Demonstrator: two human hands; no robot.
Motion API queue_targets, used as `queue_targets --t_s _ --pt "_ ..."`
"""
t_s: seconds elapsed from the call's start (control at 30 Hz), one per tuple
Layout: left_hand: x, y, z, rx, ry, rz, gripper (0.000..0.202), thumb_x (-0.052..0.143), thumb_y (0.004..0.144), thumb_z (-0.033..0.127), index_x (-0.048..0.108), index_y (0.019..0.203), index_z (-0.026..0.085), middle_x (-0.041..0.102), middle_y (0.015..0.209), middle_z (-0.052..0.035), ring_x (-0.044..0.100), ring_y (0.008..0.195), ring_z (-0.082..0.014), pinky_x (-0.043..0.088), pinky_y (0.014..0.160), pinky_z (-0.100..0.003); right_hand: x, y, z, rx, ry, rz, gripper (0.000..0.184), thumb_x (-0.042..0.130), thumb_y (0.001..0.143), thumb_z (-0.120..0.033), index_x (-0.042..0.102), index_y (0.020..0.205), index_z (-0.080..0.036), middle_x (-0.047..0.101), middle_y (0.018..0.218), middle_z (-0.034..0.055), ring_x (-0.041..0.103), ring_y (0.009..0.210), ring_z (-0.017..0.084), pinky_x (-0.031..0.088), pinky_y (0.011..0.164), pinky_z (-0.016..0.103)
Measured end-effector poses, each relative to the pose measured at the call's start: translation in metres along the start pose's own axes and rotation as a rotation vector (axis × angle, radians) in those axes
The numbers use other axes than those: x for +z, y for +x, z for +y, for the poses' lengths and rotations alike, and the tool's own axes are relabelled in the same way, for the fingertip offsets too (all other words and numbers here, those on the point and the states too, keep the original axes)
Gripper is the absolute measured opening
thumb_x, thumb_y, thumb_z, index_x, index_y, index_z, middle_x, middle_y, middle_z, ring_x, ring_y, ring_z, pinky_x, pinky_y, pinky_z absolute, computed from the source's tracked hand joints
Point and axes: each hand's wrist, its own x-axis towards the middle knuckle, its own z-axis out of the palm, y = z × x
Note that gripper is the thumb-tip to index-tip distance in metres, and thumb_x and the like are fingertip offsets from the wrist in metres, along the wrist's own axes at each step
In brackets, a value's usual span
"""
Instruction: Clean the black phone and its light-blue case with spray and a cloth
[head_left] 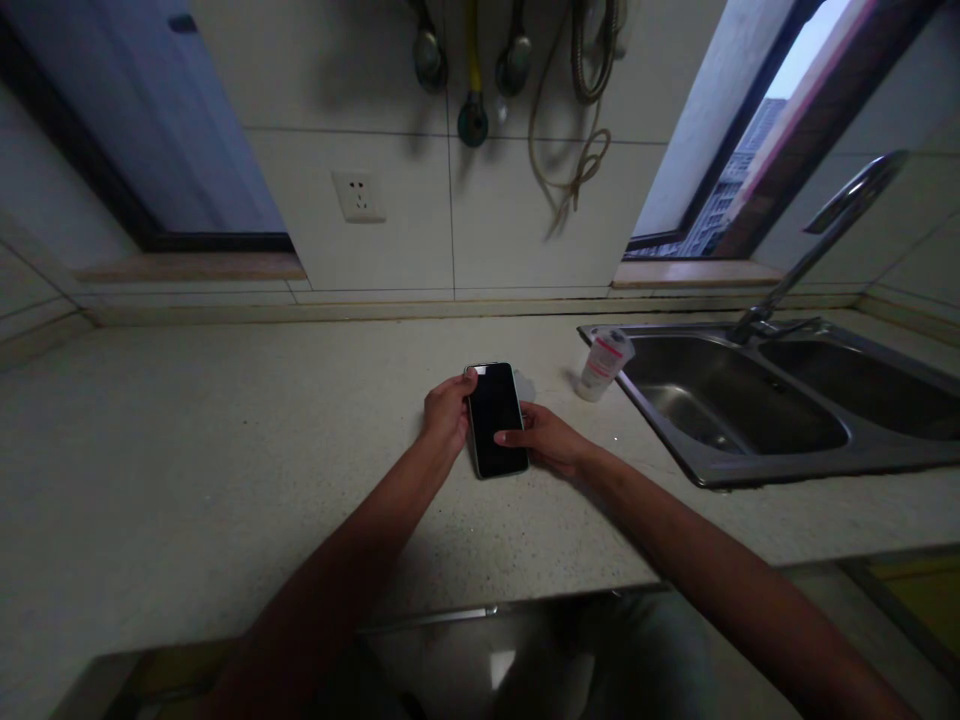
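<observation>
A smartphone (495, 415) with a dark screen is held between my two hands, just above or on the speckled white countertop (300, 440); I cannot tell whether it touches. My left hand (448, 408) grips its upper left edge, thumb near the top corner. From the right, my right hand (551, 438) holds the lower part, with the thumb lying across the screen and the fingers at the edge, partly hidden. Just behind the phone's right edge a small pale patch shows, too unclear to name.
A clear plastic cup (602, 366) with red print leans by the rim of a double steel sink (679, 465). Its faucet (817, 240) rises behind. On the tiled wall are a socket (359, 196), capped pipes (472, 118) and a tied cord (577, 180). Windows flank the wall.
</observation>
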Motion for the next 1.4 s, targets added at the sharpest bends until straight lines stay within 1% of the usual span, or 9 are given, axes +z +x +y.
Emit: queue_targets --t_s 0.2,0.4,0.53,0.63,0.87,0.97,1.07,1.17,1.4 --pt "-0.003 0.005 0.0 0.009 -0.018 0.006 0.034 0.086 0.062 0.041 0.067 0.07 0.014 0.065 0.072 -0.0072 0.057 0.063 -0.0149 0.047 0.061 -0.029 0.001 -0.001 -0.001 0.005 0.022 0.002 0.051 0.09 0.057 -0.021 0.068 0.103 -0.015 0.075 0.092 0.0046 0.07 0.08 0.017 0.057 0.086 0.037" --pt "-0.008 0.009 0.0 -0.031 -0.136 -0.005 0.042 0.092 0.054 0.038 0.067 0.074 0.012 0.066 0.072 -0.0063 0.06 0.068 -0.0169 0.05 0.068 -0.031 0.005 -0.008 -0.005 0.101 -0.003 -0.095 0.053 0.089 0.06 -0.023 0.065 0.107 -0.018 0.074 0.099 0.0074 0.073 0.081 0.021 0.064 0.062 0.033" --pt "-0.006 0.011 0.003 0.042 -0.194 -0.019 0.041 0.092 0.057 0.035 0.065 0.074 0.01 0.065 0.072 -0.0034 0.059 0.067 -0.0126 0.048 0.069 -0.026 0.004 -0.004 0.0 0.044 -0.023 -0.029 0.049 0.088 0.062 -0.023 0.064 0.105 -0.016 0.073 0.097 0.0083 0.073 0.079 0.022 0.065 0.061 0.033" --pt "-0.004 0.011 0.005 0.065 -0.206 -0.091 0.039 0.09 0.061 0.035 0.066 0.079 0.011 0.068 0.079 -0.0045 0.062 0.074 -0.0131 0.049 0.075 -0.026 0.003 0.0 0.004 -0.024 -0.042 0.047 0.048 0.086 0.064 -0.024 0.064 0.106 -0.015 0.072 0.1 0.0089 0.073 0.081 0.022 0.065 0.062 0.034" --pt "-0.011 0.002 0.012 -0.28 0.255 -0.371 0.029 0.084 0.066 0.02 0.068 0.089 0.011 0.073 0.091 -0.0118 0.069 0.079 -0.0193 0.055 0.078 -0.036 -0.004 0.008 0.005 -0.175 0.045 0.189 0.042 0.086 0.068 -0.032 0.064 0.1 -0.017 0.072 0.098 0.0099 0.072 0.08 0.024 0.064 0.06 0.036" --pt "-0.015 0.001 0.017 -0.346 0.431 -0.396 0.024 0.084 0.066 0.015 0.064 0.079 0.013 0.071 0.08 -0.0073 0.07 0.074 -0.0165 0.057 0.079 -0.036 -0.01 0.011 0.003 -0.191 0.06 0.244 0.043 0.087 0.065 -0.035 0.064 0.096 -0.016 0.073 0.095 0.0096 0.071 0.074 0.021 0.063 0.059 0.034" --pt "-0.018 0.002 0.02 -0.386 0.496 -0.389 0.031 0.085 0.064 0.012 0.055 0.071 0.015 0.067 0.068 -0.0025 0.071 0.068 -0.0153 0.059 0.074 -0.031 -0.012 0.012 0.002 -0.177 0.058 0.242 0.044 0.087 0.063 -0.037 0.064 0.093 -0.015 0.073 0.088 0.0085 0.068 0.067 0.019 0.06 0.059 0.034" --pt "-0.018 0.001 0.02 -0.395 0.558 -0.386 0.035 0.085 0.063 0.009 0.051 0.069 0.015 0.067 0.062 -0.0028 0.071 0.065 -0.0168 0.059 0.068 -0.028 -0.01 0.014 0.005 -0.204 0.015 0.246 0.041 0.086 0.063 -0.036 0.064 0.091 -0.015 0.071 0.081 0.0056 0.065 0.065 0.017 0.056 0.065 0.035" --pt "-0.018 -0.001 0.024 -0.301 0.705 -0.446 0.031 0.08 0.069 0.013 0.05 0.071 0.017 0.068 0.061 -0.0045 0.065 0.053 -0.013 0.055 0.057 -0.027 -0.01 0.013 0.004 -0.296 -0.098 0.258 0.038 0.083 0.064 -0.034 0.066 0.093 -0.016 0.071 0.086 0.0042 0.063 0.076 0.018 0.05 0.079 0.037"
